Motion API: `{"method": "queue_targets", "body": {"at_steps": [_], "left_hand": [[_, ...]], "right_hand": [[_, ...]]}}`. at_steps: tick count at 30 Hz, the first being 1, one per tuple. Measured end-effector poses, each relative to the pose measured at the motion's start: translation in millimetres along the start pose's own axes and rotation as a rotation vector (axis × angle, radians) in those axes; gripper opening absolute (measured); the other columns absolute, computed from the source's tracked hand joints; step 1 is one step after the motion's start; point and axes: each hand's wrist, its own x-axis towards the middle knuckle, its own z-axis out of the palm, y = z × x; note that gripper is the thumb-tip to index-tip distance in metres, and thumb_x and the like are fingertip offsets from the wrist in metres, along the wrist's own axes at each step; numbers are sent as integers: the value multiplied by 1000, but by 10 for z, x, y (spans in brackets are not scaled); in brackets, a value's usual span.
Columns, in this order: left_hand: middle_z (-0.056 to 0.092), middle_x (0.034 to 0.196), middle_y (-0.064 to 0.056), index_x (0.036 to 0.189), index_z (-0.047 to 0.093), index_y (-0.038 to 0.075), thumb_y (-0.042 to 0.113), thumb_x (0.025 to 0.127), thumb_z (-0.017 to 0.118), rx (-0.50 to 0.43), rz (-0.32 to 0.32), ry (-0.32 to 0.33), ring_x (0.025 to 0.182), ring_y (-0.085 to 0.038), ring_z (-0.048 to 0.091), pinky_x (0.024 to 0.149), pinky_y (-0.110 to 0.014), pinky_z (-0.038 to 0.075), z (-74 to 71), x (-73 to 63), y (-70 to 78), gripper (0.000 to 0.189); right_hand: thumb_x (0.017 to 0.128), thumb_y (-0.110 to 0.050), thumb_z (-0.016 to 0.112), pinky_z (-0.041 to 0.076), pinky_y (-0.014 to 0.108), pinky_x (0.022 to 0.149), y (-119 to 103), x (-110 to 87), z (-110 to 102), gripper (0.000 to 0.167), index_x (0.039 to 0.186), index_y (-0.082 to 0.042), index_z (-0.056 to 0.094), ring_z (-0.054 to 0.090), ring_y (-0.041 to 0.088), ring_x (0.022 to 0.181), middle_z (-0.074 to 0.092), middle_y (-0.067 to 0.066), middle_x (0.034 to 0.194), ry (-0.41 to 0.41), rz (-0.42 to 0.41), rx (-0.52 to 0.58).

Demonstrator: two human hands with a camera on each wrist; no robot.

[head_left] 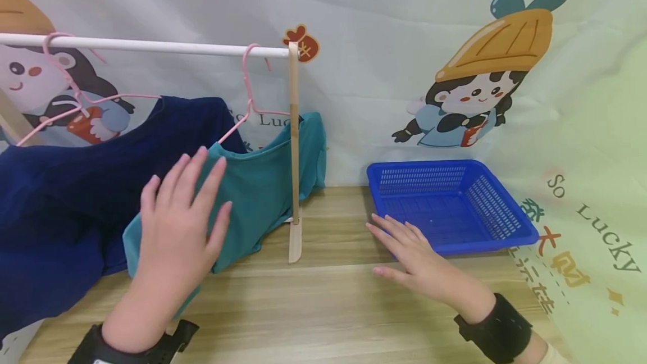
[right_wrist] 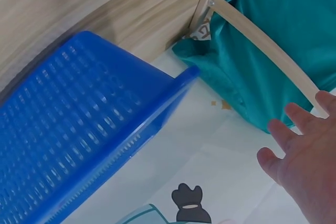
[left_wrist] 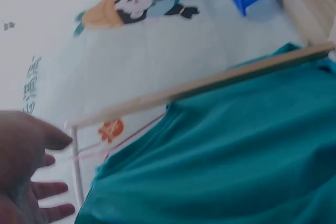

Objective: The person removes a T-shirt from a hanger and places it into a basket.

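My left hand [head_left: 177,223] is raised with fingers spread, overlapping a teal shirt [head_left: 253,190] in the head view. That shirt hangs from a pink hanger [head_left: 247,91] at the right end of a white rod [head_left: 177,46]. In the left wrist view the thumb and fingers [left_wrist: 50,187] are apart, with nothing between them. My right hand [head_left: 414,257], fingers extended and holding nothing, hovers by the near left corner of a blue plastic basket [head_left: 429,212]. The basket holds nothing. To the left hangs a navy shirt [head_left: 65,201] on a second pink hanger [head_left: 76,94].
A wooden upright [head_left: 295,145] supports the rod's right end, its foot on the wood-grain table [head_left: 303,308]. Behind stands a pale cloth backdrop [head_left: 364,72] printed with cartoon figures and lettering; it also lines the right side.
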Motion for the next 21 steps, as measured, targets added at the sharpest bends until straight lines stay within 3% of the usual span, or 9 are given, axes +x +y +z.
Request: {"method": "queue_targets", "body": {"at_steps": [3, 7, 10, 15, 21], "left_hand": [[41, 146, -14, 143, 43, 12, 15, 87, 61, 26, -100, 47, 130, -39, 40, 102, -63, 29, -75, 40, -63, 58], [49, 138, -17, 143, 42, 11, 13, 88, 63, 57, -215, 41, 120, -43, 47, 94, -62, 39, -140, 66, -138, 58], [54, 130, -20, 141, 45, 11, 17, 91, 61, 69, -290, -10, 113, -44, 50, 89, -62, 42, -183, 66, -181, 53], [56, 121, -20, 130, 57, 8, 27, 94, 58, 58, -401, -152, 107, -41, 53, 81, -60, 45, -233, 56, -249, 41], [60, 108, -18, 119, 62, 3, 29, 96, 55, 7, -421, -235, 98, -38, 57, 75, -57, 47, -237, 30, -318, 35]], "right_hand": [[92, -39, 58, 12, 59, 113, -7, -5, 14, 72, 151, -23, 21, 16, 29, 145, 19, 0, 158, -14, 5, 15], [92, -38, 59, 13, 59, 113, -5, -11, 29, 72, 151, -23, 22, 17, 29, 145, 20, 0, 157, -11, 5, 24], [92, -41, 58, 14, 59, 112, 7, -13, 36, 71, 151, -24, 22, 18, 29, 145, 20, 0, 157, -10, 4, 23], [92, -43, 57, 16, 59, 112, 26, -15, 43, 70, 151, -24, 23, 19, 29, 144, 20, -1, 157, -8, -2, 18], [92, -44, 56, 17, 59, 112, 29, -20, 39, 68, 149, -20, 28, 19, 29, 144, 21, 1, 157, -12, 1, 25]]}}
